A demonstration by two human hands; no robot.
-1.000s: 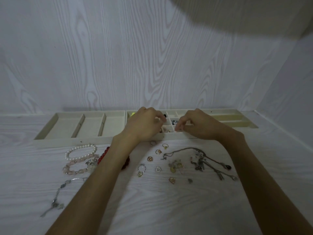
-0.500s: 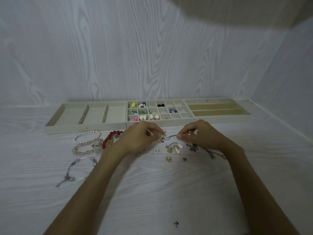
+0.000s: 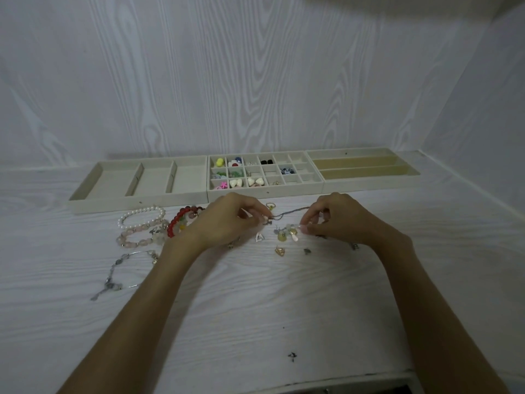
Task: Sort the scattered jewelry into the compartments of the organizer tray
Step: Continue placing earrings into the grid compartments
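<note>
Thin chain (image 3: 289, 213) being pinched at both ends – one end by left hand (image 3: 230, 221), other by right hand (image 3: 335, 220), fingers curled, just in front of organizer tray (image 3: 265, 192). Chain being held slightly above table (image 3: 255, 308), w/ charms (image 3: 287, 234) lying below. Pearl bracelet (image 3: 142, 217), red bead bracelet (image 3: 181, 220) & silver bracelet (image 3: 122, 268) lying left of hands – outside compartments. Gold ring (image 3: 270, 205) lying near tray front.
</note>
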